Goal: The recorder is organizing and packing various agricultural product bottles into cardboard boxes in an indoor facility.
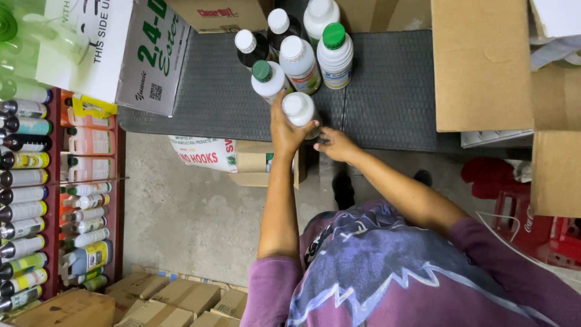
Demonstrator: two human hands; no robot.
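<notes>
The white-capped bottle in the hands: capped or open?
Capped. The bottle has its white cap on, held between left hand and right hand.

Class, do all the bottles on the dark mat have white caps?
No: two bottles on the dark mat have green caps.

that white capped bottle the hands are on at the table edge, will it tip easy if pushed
Probably yes: the white-capped bottle looks tall and narrow and stands near the table edge. Its plastic seems rigid. The left hand wraps it; the right hand steadies its base.
</notes>
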